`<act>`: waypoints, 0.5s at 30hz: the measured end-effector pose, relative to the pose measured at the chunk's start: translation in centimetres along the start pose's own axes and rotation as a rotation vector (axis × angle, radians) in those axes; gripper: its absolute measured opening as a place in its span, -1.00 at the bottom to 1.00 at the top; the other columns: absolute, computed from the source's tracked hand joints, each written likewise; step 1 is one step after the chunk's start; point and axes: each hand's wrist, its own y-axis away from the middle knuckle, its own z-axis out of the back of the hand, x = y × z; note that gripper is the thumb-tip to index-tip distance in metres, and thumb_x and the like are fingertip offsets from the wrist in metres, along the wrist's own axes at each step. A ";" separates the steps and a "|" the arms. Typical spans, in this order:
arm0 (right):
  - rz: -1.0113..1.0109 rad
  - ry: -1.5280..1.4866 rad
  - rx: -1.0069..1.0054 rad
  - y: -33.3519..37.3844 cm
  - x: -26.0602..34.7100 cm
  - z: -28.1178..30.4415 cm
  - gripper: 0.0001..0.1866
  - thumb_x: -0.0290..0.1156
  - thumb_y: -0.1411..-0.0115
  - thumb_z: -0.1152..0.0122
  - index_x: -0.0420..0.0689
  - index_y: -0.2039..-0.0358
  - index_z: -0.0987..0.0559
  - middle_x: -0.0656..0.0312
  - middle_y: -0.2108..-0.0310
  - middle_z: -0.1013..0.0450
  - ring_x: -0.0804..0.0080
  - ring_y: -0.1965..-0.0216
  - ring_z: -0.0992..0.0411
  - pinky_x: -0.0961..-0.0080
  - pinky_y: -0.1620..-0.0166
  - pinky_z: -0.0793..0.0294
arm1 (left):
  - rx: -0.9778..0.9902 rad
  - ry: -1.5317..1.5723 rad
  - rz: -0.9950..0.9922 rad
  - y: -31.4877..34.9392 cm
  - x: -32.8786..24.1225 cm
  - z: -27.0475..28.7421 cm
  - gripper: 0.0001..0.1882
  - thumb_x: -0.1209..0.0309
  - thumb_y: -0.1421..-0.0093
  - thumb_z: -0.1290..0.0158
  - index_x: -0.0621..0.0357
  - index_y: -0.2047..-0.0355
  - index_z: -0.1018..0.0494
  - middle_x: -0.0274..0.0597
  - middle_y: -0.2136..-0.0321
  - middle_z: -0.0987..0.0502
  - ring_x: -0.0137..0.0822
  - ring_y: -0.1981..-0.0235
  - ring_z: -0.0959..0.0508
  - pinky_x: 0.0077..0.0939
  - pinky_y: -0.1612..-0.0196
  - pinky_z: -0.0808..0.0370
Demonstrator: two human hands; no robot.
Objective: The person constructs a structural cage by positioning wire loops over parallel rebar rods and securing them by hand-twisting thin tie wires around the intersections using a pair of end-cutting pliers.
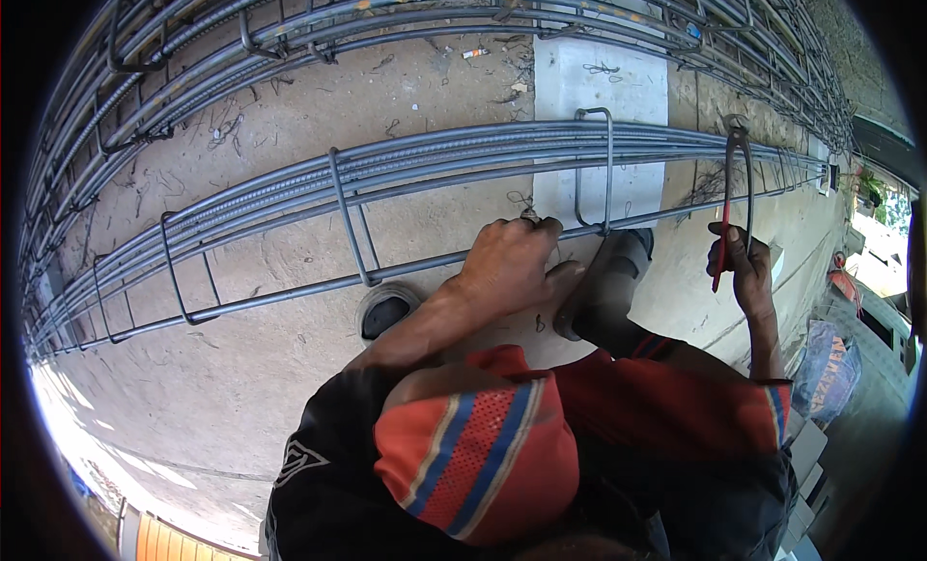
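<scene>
In my right hand (744, 262), closed round the handles, is a pair of end-cutting nippers (738, 170) with one red handle. Its jaws point away from me, over the far bars. My left hand (517, 257) is a fist at the near long bar of a rebar cage (425, 265). Thin tie wire (521, 201) loops out from its fingertips; the inside of the fist is hidden. Square stirrups, such as one stirrup (608, 170) right of my left hand, cross the cage's long bars.
More rebar cages (386, 15) lie along the far side. Scraps of wire (227, 131) litter the concrete floor, with a pale strip (599, 78) across it. My feet in a sandal (386, 312) and beside the cage stand close. A filled bag (830, 368) lies at right.
</scene>
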 end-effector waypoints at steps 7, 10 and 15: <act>0.443 0.472 0.165 -8.7 2.6 4.9 -0.65 -0.22 -0.28 0.06 -0.27 0.21 -0.51 0.16 0.62 -0.37 0.38 0.56 -0.34 0.40 0.45 -0.30 | 0.001 0.239 0.236 0.3 -2.1 3.1 -0.52 0.23 0.08 -0.28 0.27 0.20 -0.48 0.04 0.35 -0.55 -0.16 0.32 -0.58 -0.38 0.25 -0.53; 0.711 0.674 0.109 -13.5 2.8 4.4 -0.67 -0.23 -0.24 0.01 -0.25 0.21 -0.51 0.02 0.57 -0.41 0.13 0.50 -0.38 0.25 0.39 -0.33 | -0.049 0.223 0.225 -0.1 -2.3 2.8 -0.59 0.31 0.05 -0.27 0.27 0.22 -0.49 0.01 0.29 -0.55 -0.17 0.28 -0.57 -0.40 0.26 -0.54; 0.845 0.798 -0.018 -19.2 0.5 3.6 -0.54 -0.21 -0.07 -0.20 -0.09 0.02 -0.42 -0.02 0.24 -0.42 0.05 0.26 -0.42 0.20 0.18 -0.41 | -0.388 0.285 0.335 1.4 -1.0 4.1 -0.72 0.43 -0.01 -0.21 0.29 0.25 -0.50 -0.11 0.38 -0.57 -0.39 0.33 -0.53 -0.53 0.27 -0.43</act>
